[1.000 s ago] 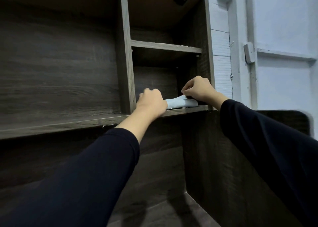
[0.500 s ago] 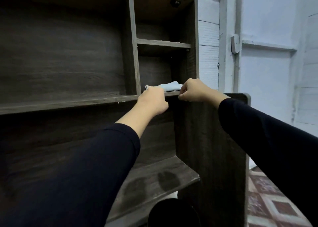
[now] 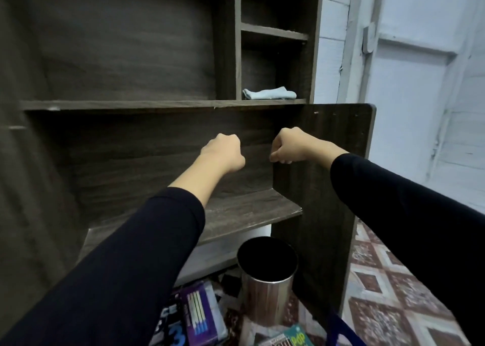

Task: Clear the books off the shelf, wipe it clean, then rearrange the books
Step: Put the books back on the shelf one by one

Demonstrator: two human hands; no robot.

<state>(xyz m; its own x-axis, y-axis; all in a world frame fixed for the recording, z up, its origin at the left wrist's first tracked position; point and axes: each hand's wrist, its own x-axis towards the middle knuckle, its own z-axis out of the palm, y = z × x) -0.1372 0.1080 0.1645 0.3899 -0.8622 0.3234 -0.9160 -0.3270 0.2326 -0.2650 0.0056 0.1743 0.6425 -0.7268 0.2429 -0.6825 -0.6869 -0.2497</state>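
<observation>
Left hand (image 3: 223, 153) and right hand (image 3: 291, 147) have dropped off the cloth (image 3: 269, 93) — it lies folded on the shelf (image 3: 157, 104), right compartment, likely parked after wiping. Both hands are curled, holding nothing — probably bound for the books (image 3: 202, 317) on the floor.

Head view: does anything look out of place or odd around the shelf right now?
The pale blue cloth lies bunched on the shelf board, in the small right compartment. The books lie in a loose, askew heap on the floor beside the metal bin. No damage or spill shows.
</observation>
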